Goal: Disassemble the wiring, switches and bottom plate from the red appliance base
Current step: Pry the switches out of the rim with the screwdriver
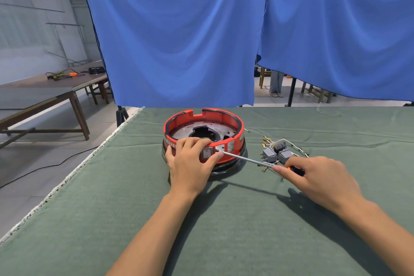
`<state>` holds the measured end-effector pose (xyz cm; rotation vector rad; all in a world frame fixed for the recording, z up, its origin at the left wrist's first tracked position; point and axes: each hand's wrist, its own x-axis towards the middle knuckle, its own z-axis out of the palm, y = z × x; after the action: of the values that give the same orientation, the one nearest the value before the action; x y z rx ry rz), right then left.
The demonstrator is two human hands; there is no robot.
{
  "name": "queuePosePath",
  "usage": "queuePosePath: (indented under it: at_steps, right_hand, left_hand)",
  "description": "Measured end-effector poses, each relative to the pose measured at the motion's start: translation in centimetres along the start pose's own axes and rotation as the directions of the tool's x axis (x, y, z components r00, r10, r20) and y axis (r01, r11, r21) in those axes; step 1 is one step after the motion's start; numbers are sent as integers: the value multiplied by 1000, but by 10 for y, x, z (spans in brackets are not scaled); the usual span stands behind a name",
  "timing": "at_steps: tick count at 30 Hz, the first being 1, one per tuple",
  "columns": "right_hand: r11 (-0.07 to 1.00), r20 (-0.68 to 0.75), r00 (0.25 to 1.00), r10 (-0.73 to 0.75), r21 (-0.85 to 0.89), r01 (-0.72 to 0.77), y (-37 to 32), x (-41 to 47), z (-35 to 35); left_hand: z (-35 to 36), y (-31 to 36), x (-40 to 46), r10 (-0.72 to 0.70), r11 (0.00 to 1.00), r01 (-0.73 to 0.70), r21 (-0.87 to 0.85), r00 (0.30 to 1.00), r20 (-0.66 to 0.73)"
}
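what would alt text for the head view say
A person's left hand holds a red appliance base on a green-covered table while the right hand holds a screwdriver, tip beside a grey switch. Removed switches and wires lie to the right.

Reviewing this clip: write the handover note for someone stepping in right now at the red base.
Left hand grips the red base at its near wall, beside the grey switch still mounted there.
Right hand holds the screwdriver, tip at the switch's right edge.
Done: removed switches and wiring lie in a pile on the green cloth, right of the base.
Left: pry out this switch, then free the bottom plate, still inside the base.
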<state>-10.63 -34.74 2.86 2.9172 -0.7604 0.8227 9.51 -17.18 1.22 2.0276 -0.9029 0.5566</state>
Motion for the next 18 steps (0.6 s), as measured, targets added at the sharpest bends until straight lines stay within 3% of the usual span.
queuePosePath:
  at_steps: [9, 13, 18]
  right_hand:
    - [999, -18, 999, -43, -13, 43, 7, 12, 3]
    - [981, -50, 981, -185, -61, 182, 18, 34, 4]
    - [911, -177, 896, -408, -148, 386, 31, 74, 7]
  left_hand:
    - [2, 5, 3, -69, 994, 67, -85, 998, -15]
    - [5, 7, 5, -94, 989, 88, -122, 995, -46]
    - [7, 7, 5, -102, 984, 90, -154, 993, -68]
